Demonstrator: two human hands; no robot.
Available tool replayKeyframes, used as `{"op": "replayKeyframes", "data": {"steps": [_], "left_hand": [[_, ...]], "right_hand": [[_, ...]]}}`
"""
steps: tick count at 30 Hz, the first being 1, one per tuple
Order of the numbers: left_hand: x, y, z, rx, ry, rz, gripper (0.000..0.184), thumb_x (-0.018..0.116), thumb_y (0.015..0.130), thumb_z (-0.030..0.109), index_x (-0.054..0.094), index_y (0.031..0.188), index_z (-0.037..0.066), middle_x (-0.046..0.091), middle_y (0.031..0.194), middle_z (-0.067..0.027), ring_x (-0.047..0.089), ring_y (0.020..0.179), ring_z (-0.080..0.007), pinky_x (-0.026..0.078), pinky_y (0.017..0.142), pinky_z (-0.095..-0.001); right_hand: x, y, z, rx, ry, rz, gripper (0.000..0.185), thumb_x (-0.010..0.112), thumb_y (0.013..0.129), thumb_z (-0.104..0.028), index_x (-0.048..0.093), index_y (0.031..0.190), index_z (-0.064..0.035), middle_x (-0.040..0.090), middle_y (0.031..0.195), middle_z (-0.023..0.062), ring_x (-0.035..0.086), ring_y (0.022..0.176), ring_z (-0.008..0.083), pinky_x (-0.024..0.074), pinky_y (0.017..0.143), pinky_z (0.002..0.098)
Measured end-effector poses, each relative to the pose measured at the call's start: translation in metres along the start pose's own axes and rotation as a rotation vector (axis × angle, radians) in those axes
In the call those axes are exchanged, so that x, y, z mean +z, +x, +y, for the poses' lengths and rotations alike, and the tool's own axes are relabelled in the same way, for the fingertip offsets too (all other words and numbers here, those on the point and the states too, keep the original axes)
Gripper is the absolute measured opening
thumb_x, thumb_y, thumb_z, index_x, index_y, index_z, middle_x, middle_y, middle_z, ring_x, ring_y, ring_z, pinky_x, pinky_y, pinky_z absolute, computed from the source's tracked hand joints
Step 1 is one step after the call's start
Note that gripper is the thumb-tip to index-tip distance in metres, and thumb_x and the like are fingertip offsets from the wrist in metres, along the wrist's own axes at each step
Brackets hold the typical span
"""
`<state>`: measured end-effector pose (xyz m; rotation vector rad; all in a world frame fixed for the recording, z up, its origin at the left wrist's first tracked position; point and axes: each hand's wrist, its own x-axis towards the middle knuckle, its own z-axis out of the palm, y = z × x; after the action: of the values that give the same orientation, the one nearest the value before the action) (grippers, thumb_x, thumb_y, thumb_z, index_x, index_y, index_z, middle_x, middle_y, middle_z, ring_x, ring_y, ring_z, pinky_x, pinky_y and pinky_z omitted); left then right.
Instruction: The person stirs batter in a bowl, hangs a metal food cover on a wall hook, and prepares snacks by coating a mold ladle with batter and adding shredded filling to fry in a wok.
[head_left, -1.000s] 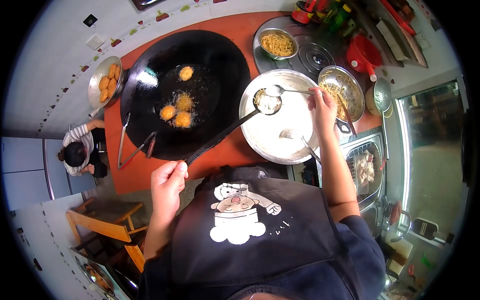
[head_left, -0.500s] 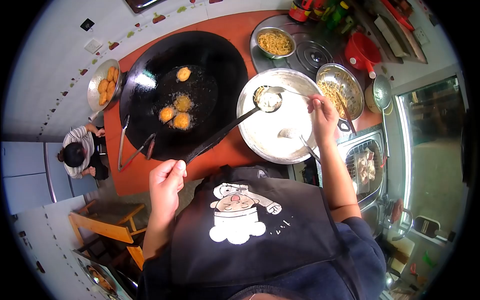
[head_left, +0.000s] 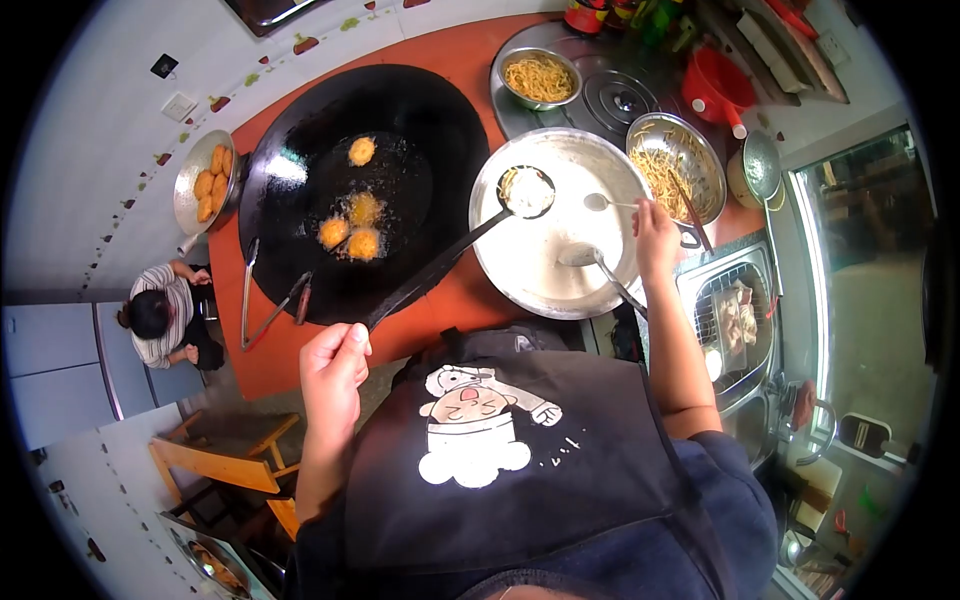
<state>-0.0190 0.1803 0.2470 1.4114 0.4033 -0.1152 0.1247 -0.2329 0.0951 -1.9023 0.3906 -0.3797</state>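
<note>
My left hand is closed round the handle end of a long black ladle. The ladle's bowl, over the left part of a large metal basin, holds shredded filling and white batter. A small spoon is pinched in my right hand, its bowl above the pale batter in the basin. A second ladle rests in that batter, its handle leaning on the near right rim. Left of the basin, several golden fritters fry in the oil of a big black wok.
A pan of browned fritters stands at the left. Metal tongs lean on the wok's near left edge. A bowl of shredded filling and another metal bowl stand behind and right of the basin. Another person sits at the far left.
The spoon has moved from the ladle's bowl to the right, over the open batter. My right hand has shifted slightly right and down. My left hand keeps its hold on the ladle.
</note>
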Motion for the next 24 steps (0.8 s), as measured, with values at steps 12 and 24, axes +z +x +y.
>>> {"op": "replayKeyframes", "data": {"steps": [12, 24], "left_hand": [[-0.005, 0.004, -0.006, 0.001, 0.030, 0.014, 0.028, 0.059, 0.090, 0.019, 0.054, 0.070, 0.001, 0.036, 0.053, 0.0067, 0.027, 0.044, -0.0006, 0.020, 0.042, -0.0193], [-0.008, 0.008, -0.005, -0.023, 0.001, -0.006, 0.027, 0.058, 0.091, 0.018, 0.053, 0.069, 0.002, 0.034, 0.051, 0.0073, 0.025, 0.043, -0.0004, 0.018, 0.041, -0.0197]], "right_hand": [[-0.014, -0.004, 0.028, 0.393, 0.519, 0.110, 0.018, 0.054, 0.090, -0.016, 0.063, 0.091, -0.0003, 0.059, 0.067, 0.0052, 0.051, 0.053, 0.0101, 0.0432, 0.050, 0.0222], [0.008, -0.027, -0.088, -0.069, 0.341, -0.190, 0.016, 0.053, 0.093, -0.012, 0.062, 0.097, 0.0006, 0.059, 0.073, 0.0035, 0.051, 0.061, 0.0073, 0.0429, 0.057, 0.0201]]}}
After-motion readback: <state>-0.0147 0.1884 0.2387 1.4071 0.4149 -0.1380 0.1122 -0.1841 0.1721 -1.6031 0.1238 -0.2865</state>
